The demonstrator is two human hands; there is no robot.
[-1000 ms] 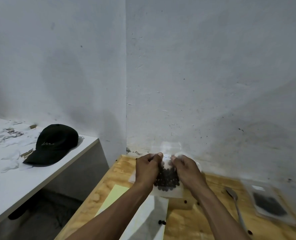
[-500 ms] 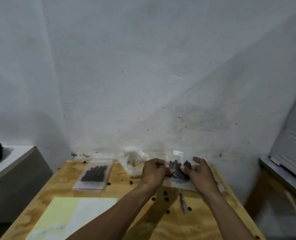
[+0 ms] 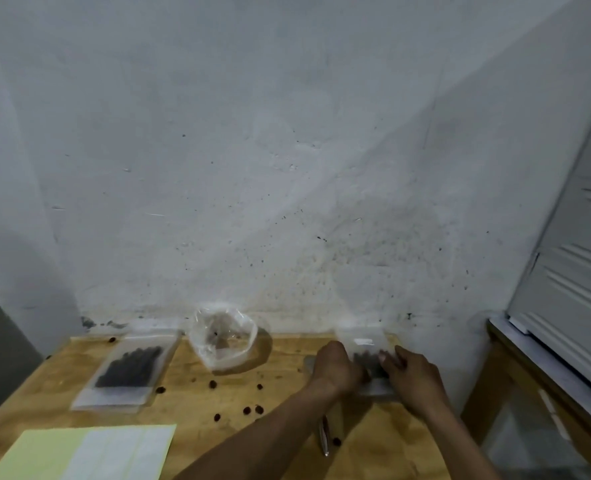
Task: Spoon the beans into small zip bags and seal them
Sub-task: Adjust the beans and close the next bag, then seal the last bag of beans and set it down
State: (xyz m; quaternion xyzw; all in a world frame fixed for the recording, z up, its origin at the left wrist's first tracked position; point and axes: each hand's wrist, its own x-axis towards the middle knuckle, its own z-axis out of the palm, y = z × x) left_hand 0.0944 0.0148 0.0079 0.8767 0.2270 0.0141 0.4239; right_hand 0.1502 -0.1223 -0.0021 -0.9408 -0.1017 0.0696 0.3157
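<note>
A small clear zip bag (image 3: 366,344) with dark beans in it sits at the back right of the wooden table (image 3: 287,403). My left hand (image 3: 334,367) grips its left side with curled fingers. My right hand (image 3: 410,374) holds its right side, thumb on the bag. The frame is blurred here, so the seal cannot be made out. Another zip bag of dark beans (image 3: 128,370) lies flat at the table's left. A large crumpled clear bag (image 3: 223,337) stands by the wall. The spoon (image 3: 323,436) lies partly under my left forearm.
Several loose beans (image 3: 252,408) are scattered over the middle of the table. A yellow and white sheet (image 3: 90,452) lies at the front left. A white panel (image 3: 571,271) leans on a stand to the right. The wall is close behind.
The view has swung right, so the cap and white shelf are gone. Both hands have carried the bean bag to the table's back right and lowered it there.
</note>
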